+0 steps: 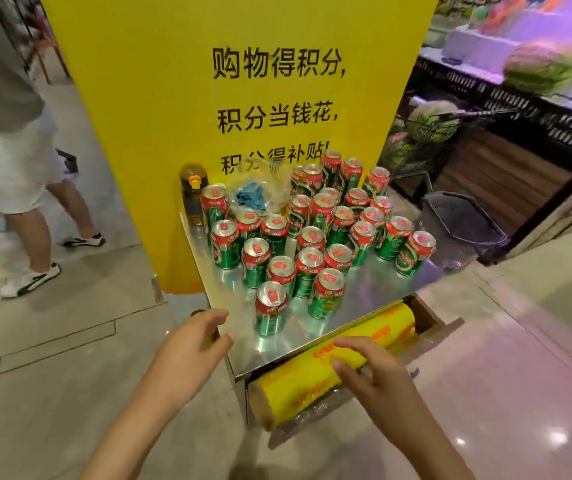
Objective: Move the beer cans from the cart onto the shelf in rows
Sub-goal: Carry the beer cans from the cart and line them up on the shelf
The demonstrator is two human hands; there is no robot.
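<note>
My left hand (196,336) is low at the near left corner of the shiny metal tabletop (378,299). Its fingers are loose and spread, and it holds nothing. My right hand (367,363) is low too, by the near edge. Its fingers are a bit bent and rest on the yellow roll of wrap (329,375) that lies under the edge, but I cannot tell if they grip it. Just past both hands stands the nearest can (270,308), up on its end, with its red top facing me. It is a little up and to the right of my left hand, and up and to the left of my right hand. I think my left hand is a bit closer to it. Another front can (326,293) stands just beside it on the right. Behind them the other beer cans (312,220) stand in a loose bunch, all upright. Farther back is a big yellow sign (236,81). I cannot see the shelf from here.
</note>
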